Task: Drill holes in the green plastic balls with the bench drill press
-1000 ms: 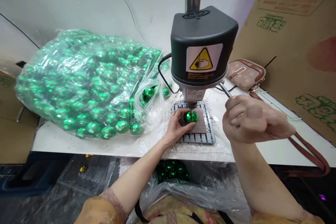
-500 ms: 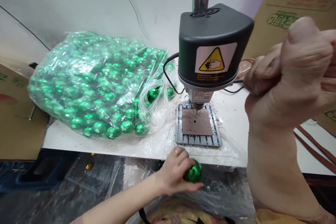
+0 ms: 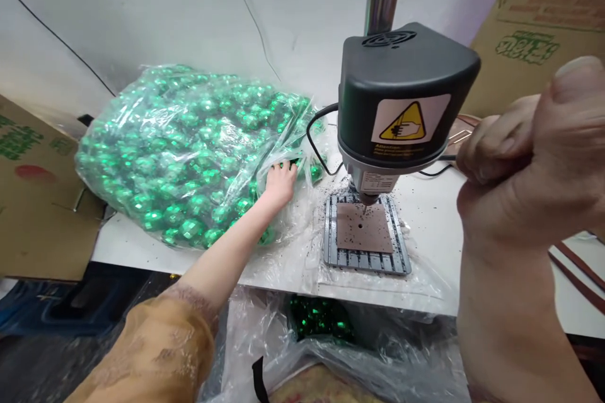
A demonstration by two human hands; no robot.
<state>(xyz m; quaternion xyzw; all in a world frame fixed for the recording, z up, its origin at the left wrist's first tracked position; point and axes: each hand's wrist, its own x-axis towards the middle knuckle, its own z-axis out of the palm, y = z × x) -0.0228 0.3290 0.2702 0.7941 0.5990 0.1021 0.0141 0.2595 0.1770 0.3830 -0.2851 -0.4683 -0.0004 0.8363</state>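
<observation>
My left hand [image 3: 282, 181] reaches to the mouth of a clear plastic bag [image 3: 198, 157] full of shiny green faceted balls. Its fingertips dip in among the balls, so whether they grip one cannot be seen. In the middle stands a small drill press [image 3: 406, 94] with a dark grey head. My right hand [image 3: 524, 145] is closed at its right side, around the drill press handle [image 3: 448, 157], most of which the hand hides. Below the chuck, a brown square pad [image 3: 363, 242] with one hole lies on the slotted metal base [image 3: 401, 261].
Dark shavings surround the base on the white table [image 3: 435, 220]. Under the front edge, more green balls [image 3: 321, 316] lie in clear plastic over my lap. Cardboard boxes stand left [image 3: 42, 201] and right [image 3: 524, 6]. A black cable [image 3: 312, 138] loops beside the drill.
My left hand has released the green ball below the table edge and moved up and left to the bag's mouth. My right hand keeps its closed grip. The view has shifted slightly.
</observation>
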